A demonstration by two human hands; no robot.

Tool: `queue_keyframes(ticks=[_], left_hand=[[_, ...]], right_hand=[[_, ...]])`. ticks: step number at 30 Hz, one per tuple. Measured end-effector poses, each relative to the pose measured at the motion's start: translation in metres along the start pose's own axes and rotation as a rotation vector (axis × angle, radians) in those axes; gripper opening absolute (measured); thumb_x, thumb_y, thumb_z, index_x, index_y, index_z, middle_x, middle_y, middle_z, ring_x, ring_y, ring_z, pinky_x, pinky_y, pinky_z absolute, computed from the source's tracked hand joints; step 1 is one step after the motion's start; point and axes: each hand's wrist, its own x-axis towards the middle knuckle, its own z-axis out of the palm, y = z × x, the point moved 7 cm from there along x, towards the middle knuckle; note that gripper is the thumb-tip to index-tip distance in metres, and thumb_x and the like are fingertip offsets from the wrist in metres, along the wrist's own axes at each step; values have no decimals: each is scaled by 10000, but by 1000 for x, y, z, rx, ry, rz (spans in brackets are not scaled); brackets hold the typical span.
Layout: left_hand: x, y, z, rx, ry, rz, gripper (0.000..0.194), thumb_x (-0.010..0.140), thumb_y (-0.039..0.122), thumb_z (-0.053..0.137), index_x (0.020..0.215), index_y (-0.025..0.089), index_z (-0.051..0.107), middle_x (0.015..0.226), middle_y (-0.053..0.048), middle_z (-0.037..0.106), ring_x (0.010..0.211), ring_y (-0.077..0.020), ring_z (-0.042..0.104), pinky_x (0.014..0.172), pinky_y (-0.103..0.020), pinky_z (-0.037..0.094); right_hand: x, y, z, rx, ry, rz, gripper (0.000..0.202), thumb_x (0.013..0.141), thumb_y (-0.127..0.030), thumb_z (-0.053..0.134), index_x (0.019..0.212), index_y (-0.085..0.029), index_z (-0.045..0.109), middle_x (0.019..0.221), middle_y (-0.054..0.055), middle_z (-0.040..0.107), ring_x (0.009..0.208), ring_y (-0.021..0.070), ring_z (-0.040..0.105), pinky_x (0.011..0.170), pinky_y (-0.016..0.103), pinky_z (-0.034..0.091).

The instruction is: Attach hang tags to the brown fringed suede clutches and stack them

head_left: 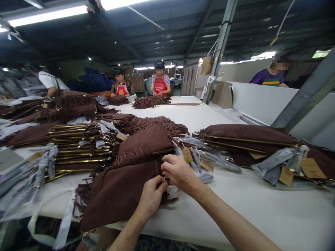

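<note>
Head view: on the white worktop (235,212), the nearest brown bag (120,191) lies before you. At its right edge your right hand (180,173) curls, its grip's contents hidden; your left hand (151,196) pinches closed, seemingly on a pale cord (165,178).

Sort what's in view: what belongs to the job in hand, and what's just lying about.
In hand, apparently:
- nearest brown bag
- left hand and right hand, both at its right end

Lying about, untouched:
- zippered stack on the left
- bags on the right
</note>
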Motion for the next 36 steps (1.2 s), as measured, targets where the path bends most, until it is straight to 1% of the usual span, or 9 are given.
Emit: queue_keyframes(ticks=[3, 6, 9, 13, 17, 22, 27, 31, 36], left_hand=[[1, -5, -4, -17, 31, -28, 232, 802, 339, 526, 628, 187, 524, 617, 23, 532, 637, -151, 479, 602, -244, 347], [0, -5, -6, -29, 47, -34, 228, 799, 348, 529, 638, 186, 529, 627, 22, 541, 641, -149, 483, 609, -242, 353], [-1, -5, -6, -50, 63, -44, 227, 796, 350, 533, 638, 186, 525, 625, 22, 540, 644, -149, 485, 618, -241, 360], [-3, -5, -6, -98, 67, -40, 242, 802, 366, 543, 642, 187, 520, 624, 26, 529, 642, -145, 475, 619, -239, 359], [-5, -7, -7, -149, 62, -41, 259, 817, 390, 538, 661, 184, 531, 631, 25, 525, 635, -141, 463, 626, -243, 366], [-6, -8, -8, -167, 63, -21, 262, 833, 392, 533, 671, 185, 524, 640, 25, 519, 637, -141, 456, 623, -243, 367], [-7, -8, -8, -191, 80, -1, 251, 832, 368, 539, 661, 186, 519, 630, 30, 499, 637, -138, 444, 615, -237, 358], [-8, -8, -7, -214, 71, -5, 252, 826, 367, 546, 656, 183, 523, 624, 30, 494, 629, -135, 438, 606, -235, 356], [-9, -8, -5, -222, 59, 2, 258, 824, 379, 553, 663, 178, 545, 633, 23, 517, 637, -137, 458, 607, -231, 363]], right_hand=[[-21, -1, -14, 64, 250, 58, 123, 912, -158, 533, 812, -192, 595, 881, 48, 607, 841, 187, 554, 753, 299, 406], [-51, 5, 3, 209, 207, 160, 158, 891, -178, 542, 736, -208, 549, 714, -13, 552, 665, 148, 519, 611, 260, 370], [-72, 8, 26, 238, 155, 245, 150, 843, -161, 549, 700, -207, 540, 694, -14, 558, 650, 150, 521, 601, 261, 358], [-79, 10, 41, 244, 237, 360, 101, 837, -170, 527, 754, -204, 574, 729, -5, 558, 617, 145, 513, 584, 261, 361], [-76, 8, 44, 232, 282, 333, 135, 861, -166, 505, 767, -206, 593, 735, 3, 553, 657, 158, 526, 599, 265, 369], [-74, 8, 44, 172, 236, 261, 136, 865, -127, 508, 828, -203, 615, 784, 20, 579, 719, 172, 565, 648, 270, 415], [-68, 4, 47, 95, 83, 106, 209, 923, -137, 473, 971, -229, 654, 864, 34, 603, 795, 171, 600, 699, 257, 464], [-62, 6, 43, 66, -20, 51, 205, 918, -140, 495, 944, -257, 662, 929, 19, 617, 804, 145, 605, 679, 221, 467], [-49, 5, 36, 96, -149, 11, 218, 865, -49, 525, 890, -230, 644, 1001, 6, 614, 850, 129, 597, 726, 218, 462]])
